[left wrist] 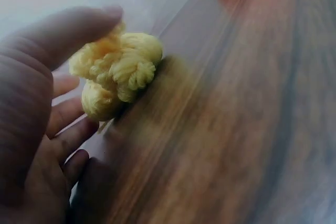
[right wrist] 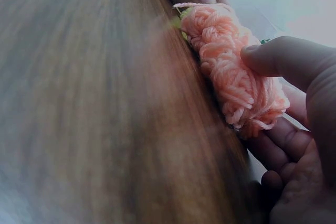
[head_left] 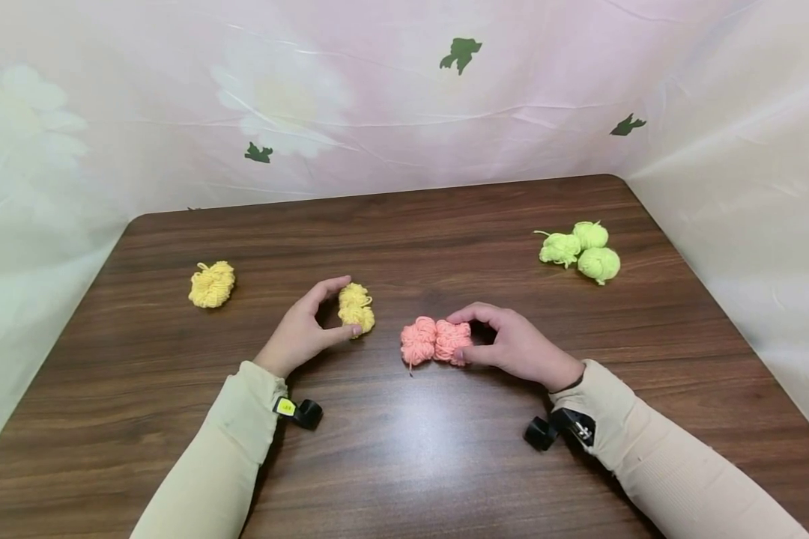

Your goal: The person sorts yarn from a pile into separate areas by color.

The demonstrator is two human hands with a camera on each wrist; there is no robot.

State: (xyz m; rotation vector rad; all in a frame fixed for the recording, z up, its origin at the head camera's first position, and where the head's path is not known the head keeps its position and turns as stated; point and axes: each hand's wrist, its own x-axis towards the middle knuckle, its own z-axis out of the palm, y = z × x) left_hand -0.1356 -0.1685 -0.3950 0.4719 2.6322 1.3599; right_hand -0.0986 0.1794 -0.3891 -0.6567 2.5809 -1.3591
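While both hands are engaged over the wooden table (head_left: 350, 486), 2 grips are noted. The left hand (head_left: 303, 329) pinches a yellow yarn bundle (head_left: 356, 305) between thumb and forefinger, thumb at the near end, forefinger at the far end; the remaining fingers are loosely bent behind it. Pressure cannot be told. The bundle shows 2 lumps; whether these are separate pieces is not clear.

The right hand (head_left: 515, 348) pinches the right pink bundle (head_left: 453, 343), its thumb on the near side and its forefinger on the far side. The left pink bundle (head_left: 418, 342) touches it, side by side, with a loose strand toward the near edge. Yellow and pink stand apart, near the middle of the table.

Elsewhere, 3 green yarn balls (head_left: 598, 264) sit clustered at the far right, and 1 lone yellow ball (head_left: 212, 286) lies at the left, well apart from the left hand.

Assessment: the step in hand appears to be setting yarn together by colour, with green grouped and pink and yellow being placed. The next move would call for loosening the fingers without dragging strands, then a reach left for the lone yellow ball.
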